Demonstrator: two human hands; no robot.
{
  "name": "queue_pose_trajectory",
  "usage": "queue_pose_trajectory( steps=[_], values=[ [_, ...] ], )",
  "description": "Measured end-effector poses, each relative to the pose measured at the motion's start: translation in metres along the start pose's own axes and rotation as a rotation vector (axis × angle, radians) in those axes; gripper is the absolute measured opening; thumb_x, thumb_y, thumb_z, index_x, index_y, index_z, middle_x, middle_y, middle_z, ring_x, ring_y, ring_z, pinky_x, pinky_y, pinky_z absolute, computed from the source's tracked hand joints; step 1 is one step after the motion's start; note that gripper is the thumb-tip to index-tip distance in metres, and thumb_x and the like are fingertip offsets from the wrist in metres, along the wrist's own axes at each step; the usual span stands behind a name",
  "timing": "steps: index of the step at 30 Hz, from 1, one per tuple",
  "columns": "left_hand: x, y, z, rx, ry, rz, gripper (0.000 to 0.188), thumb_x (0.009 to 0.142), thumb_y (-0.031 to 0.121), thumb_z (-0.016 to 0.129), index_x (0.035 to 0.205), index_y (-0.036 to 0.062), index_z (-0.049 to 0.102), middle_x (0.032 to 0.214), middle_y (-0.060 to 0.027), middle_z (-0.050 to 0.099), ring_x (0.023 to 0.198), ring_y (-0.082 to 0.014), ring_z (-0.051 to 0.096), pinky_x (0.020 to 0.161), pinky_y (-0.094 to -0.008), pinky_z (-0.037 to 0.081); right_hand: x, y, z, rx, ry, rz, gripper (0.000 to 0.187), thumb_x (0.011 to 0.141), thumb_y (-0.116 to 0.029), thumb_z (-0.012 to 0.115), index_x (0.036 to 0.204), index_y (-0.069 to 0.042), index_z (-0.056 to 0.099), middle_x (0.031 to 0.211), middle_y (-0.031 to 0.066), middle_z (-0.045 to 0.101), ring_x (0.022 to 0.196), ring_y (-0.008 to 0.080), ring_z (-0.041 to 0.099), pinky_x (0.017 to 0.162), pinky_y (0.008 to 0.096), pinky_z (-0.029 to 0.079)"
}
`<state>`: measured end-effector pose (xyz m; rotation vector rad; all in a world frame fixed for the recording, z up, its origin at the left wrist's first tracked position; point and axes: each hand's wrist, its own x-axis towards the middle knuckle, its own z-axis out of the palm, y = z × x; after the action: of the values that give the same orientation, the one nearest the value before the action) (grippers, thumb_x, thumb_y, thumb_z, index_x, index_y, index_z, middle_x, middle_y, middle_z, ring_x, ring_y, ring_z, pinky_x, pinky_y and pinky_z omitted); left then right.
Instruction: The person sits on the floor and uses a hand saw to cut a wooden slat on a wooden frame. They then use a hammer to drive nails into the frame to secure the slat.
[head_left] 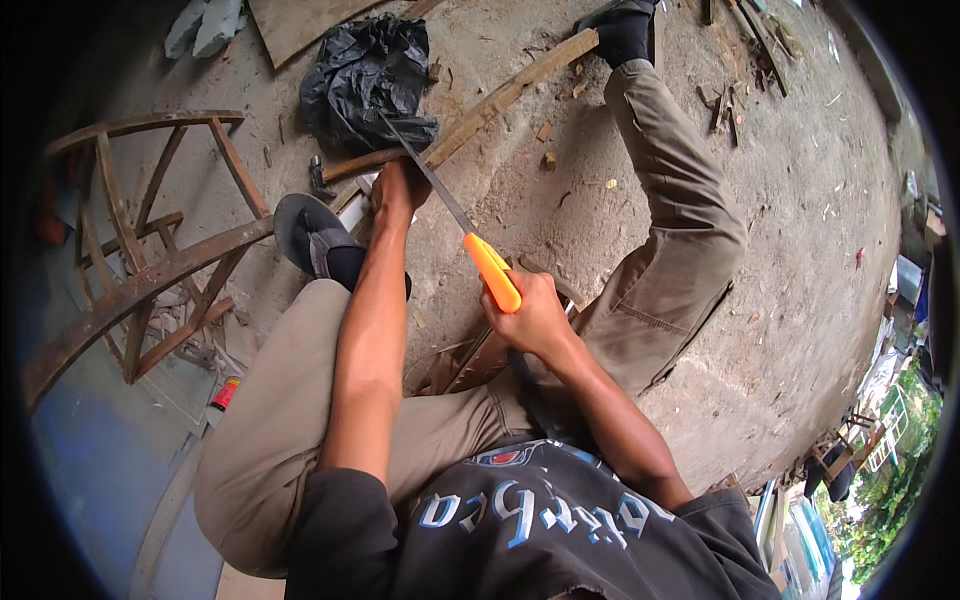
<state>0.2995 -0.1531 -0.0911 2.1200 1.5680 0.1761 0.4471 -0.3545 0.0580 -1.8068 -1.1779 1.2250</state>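
My right hand (530, 315) grips the orange handle of a hand saw (492, 270). Its thin dark blade (425, 170) runs up and left across a long wooden strip (510, 85) lying on the concrete ground. My left hand (398, 188) presses down on the wood right beside the blade. I sit on the ground with both legs apart. My right foot in a dark sock (625, 35) rests on the strip's far end, and my left foot in a grey sandal (312, 235) lies beside its near end.
A crumpled black plastic bag (365, 75) lies just behind the saw. A curved wooden frame (140, 270) stands at the left. A hammer (325, 175) rests by the sandal. Wood chips and offcuts (745, 40) are scattered at the far right. A red-capped tube (224, 392) lies low left.
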Motion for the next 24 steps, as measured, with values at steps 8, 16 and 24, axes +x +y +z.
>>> queue_pose_trajectory(
  steps=[8,16,24],
  values=[
    [-0.005,0.004,-0.008,0.088,-0.15,-0.214,0.026,0.077,0.023,0.064,0.098,0.0089,0.071,0.093,-0.0242,0.067,0.094,-0.0414,0.064,0.079,-0.0483,0.053,-0.051,-0.029,-0.043,-0.015,-0.012,-0.069,0.009,0.074,-0.006,0.065,0.074,0.002,0.062,0.061,0.0172,0.059,0.058,0.0368,0.063,0.055,0.0374,0.049],
    [-0.004,-0.007,0.001,0.074,-0.063,-0.18,0.025,0.081,0.022,0.06,0.101,0.0121,0.07,0.099,-0.0221,0.067,0.096,-0.0409,0.064,0.078,-0.0493,0.052,0.003,-0.014,-0.006,-0.051,-0.016,-0.008,0.014,0.075,-0.01,0.066,0.077,0.003,0.061,0.065,0.0213,0.06,0.063,0.04,0.062,0.058,0.0396,0.049],
    [-0.028,0.011,0.026,0.165,0.085,-0.181,0.016,0.071,0.014,0.064,0.085,0.0064,0.067,0.076,-0.0187,0.068,0.072,-0.0377,0.067,0.064,-0.0457,0.053,-0.023,0.006,-0.013,0.03,-0.055,0.086,0.019,0.076,-0.013,0.068,0.082,0.004,0.063,0.068,0.0242,0.06,0.067,0.042,0.062,0.061,0.041,0.049]
  ],
)
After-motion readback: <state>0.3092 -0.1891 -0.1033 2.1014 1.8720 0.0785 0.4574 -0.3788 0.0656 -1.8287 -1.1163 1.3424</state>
